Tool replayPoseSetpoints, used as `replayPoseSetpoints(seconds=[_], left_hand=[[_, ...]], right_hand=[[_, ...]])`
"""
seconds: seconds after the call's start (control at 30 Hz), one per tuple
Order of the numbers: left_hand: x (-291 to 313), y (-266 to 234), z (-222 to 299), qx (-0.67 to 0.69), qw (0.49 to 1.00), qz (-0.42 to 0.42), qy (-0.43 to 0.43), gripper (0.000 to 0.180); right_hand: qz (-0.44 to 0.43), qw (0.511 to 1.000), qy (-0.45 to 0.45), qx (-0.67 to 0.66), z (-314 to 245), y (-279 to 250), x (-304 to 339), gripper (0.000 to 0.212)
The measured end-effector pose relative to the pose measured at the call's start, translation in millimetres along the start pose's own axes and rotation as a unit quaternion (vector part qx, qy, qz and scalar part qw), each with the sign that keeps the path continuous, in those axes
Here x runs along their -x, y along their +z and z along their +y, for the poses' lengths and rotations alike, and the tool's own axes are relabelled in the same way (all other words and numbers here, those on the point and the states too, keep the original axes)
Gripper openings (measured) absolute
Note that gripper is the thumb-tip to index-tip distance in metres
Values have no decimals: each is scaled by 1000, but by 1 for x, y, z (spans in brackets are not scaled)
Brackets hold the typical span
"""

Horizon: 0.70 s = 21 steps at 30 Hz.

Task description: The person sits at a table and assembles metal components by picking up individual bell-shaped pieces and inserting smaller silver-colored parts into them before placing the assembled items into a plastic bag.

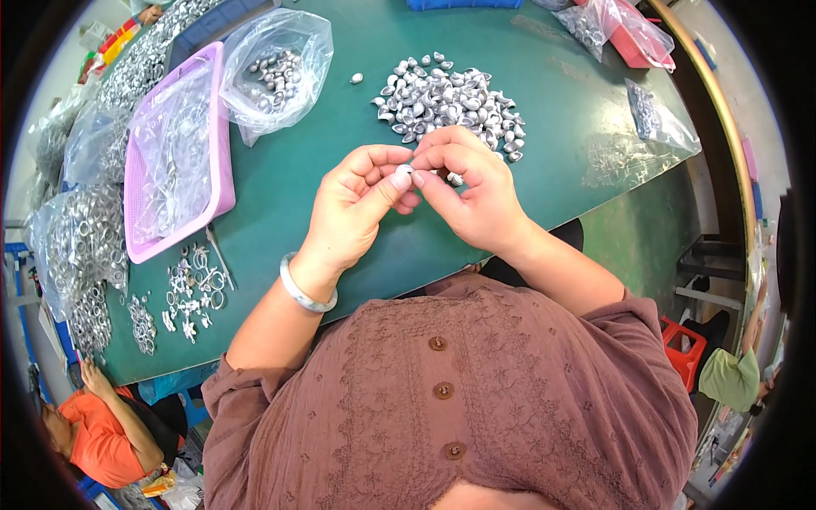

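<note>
Above the near part of the green table (280,183), my left hand (350,204) and my right hand (478,189) meet fingertip to fingertip. Between their thumbs and forefingers they pinch a small silvery metal piece (405,169), mostly covered by the fingers. Just beyond the right hand spreads a pile of small silver cup-shaped metal pieces (459,98) with pointed ends. A few similar pieces (455,179) show below the right fingers; whether they are held or lie on the table, I cannot tell. One loose piece (356,78) lies left of the pile.
A clear bag (310,42) of similar pieces adjoins a pink basket (223,170) holding plastic bags. Rings and small parts (195,285) lie at the left, beside bulging bags (81,229). Another bag (659,119) rests near the right edge. A person in orange (106,438) is at lower left.
</note>
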State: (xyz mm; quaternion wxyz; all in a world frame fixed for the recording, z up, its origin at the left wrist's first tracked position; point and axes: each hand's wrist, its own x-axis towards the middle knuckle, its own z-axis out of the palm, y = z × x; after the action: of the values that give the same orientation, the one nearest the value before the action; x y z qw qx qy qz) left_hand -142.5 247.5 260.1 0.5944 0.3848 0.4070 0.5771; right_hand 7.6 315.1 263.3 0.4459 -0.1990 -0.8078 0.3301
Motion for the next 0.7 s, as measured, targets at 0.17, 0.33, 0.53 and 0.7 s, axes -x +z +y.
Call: replayPoseSetpoints(seconds=[0.17, 0.33, 0.53, 0.7], left_hand=[[1, -4, -3, 117, 993, -1, -31, 19], [1, -5, -4, 141, 989, -14, -44, 18], [0, -8, -8, 120, 992, -32, -26, 17], [1, -8, -11, 118, 992, -43, -8, 17]], right_hand=[[-20, 987, 102, -122, 1, 0, 5, 10], [-26, 984, 117, -130, 1, -2, 6, 11], [-21, 985, 113, -127, 0, -3, 6, 13], [-21, 987, 105, -117, -1, -3, 7, 14]])
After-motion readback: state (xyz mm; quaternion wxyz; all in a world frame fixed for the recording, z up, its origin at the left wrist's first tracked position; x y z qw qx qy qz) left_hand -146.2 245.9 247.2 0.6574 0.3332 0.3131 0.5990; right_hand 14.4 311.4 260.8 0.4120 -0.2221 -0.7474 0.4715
